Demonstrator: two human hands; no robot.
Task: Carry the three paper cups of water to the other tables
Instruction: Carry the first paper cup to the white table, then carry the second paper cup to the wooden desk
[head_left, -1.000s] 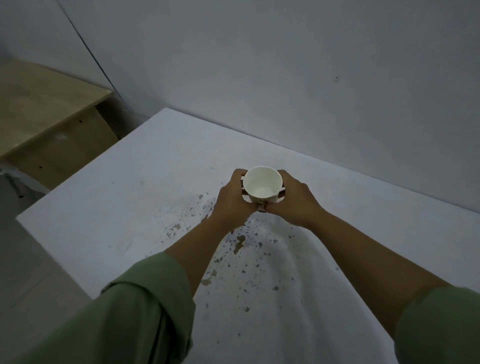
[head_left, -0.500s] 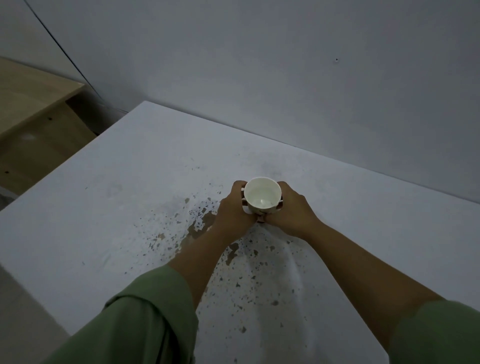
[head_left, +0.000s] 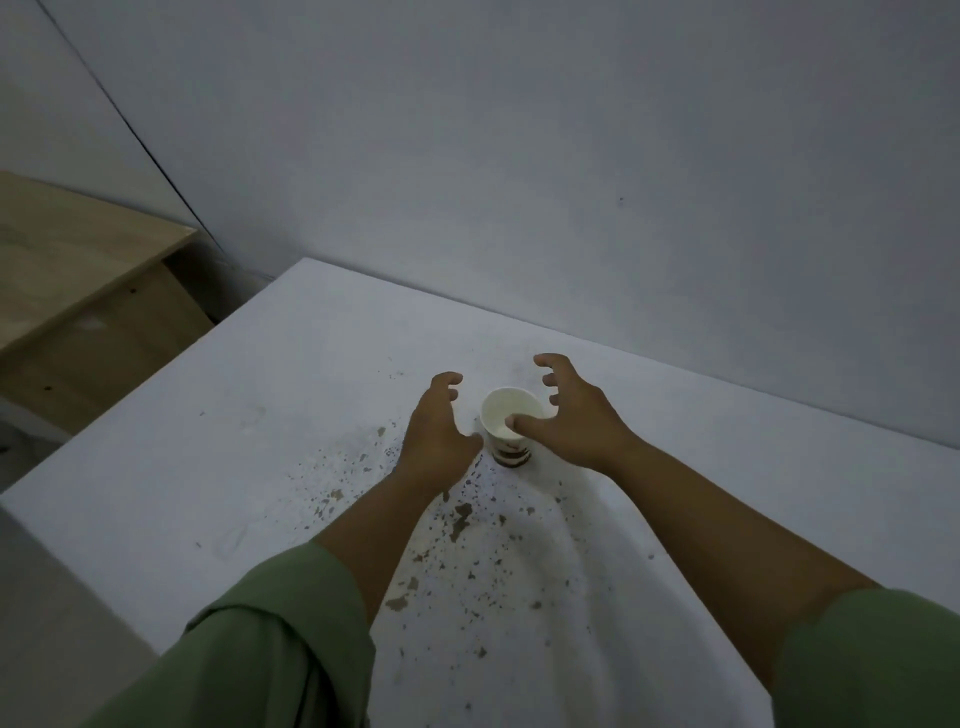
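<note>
Round paper cup (head_left: 506, 427) stands on speckled white table (head_left: 260, 415), apparently untouched; left hand (head_left: 439, 431) and right hand (head_left: 569, 415) spread.

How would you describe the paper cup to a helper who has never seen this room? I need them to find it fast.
Find the white table with chipped, speckled paint against the grey wall. Near its middle, between the person's open left hand and open right hand, stands a small white paper cup with brown bands at its base. It is the only object on the table.
</note>
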